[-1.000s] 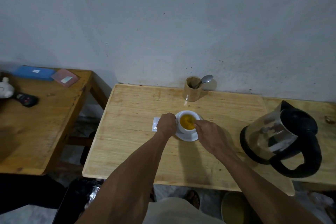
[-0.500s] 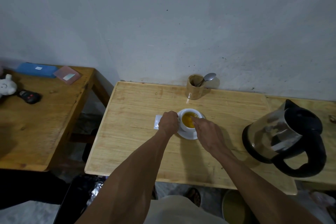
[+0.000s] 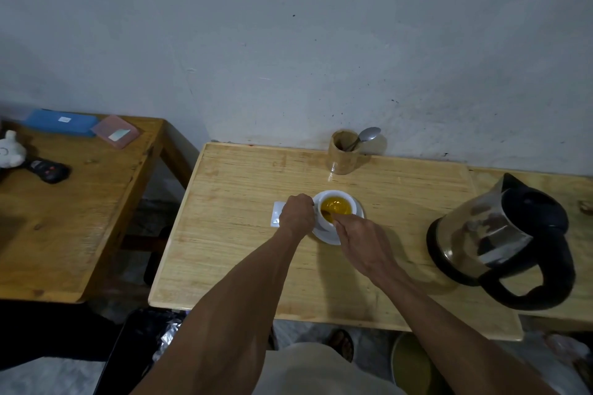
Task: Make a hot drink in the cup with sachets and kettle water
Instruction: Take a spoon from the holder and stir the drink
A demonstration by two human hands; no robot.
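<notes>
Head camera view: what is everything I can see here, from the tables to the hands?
Cup: one, white, holding yellow-orange drink, on the saucer.
Saucer: one, white, mid light table.
Sachet: one, white, flat, partly under the left hand.
Wooden holder: one, tan, by the wall.
Spoon: one, silver, standing in the holder.
Kettle: one, steel and black, right of the cup.
Light table: one, pale wood.
Side table: one, darker wood, left.
Blue case: one, on the side table.
Pink card: one, beside the case.
Black remote: one, on the side table.
Left hand: at the cup's left side.
Right hand: fingertips at the cup's near rim.
</notes>
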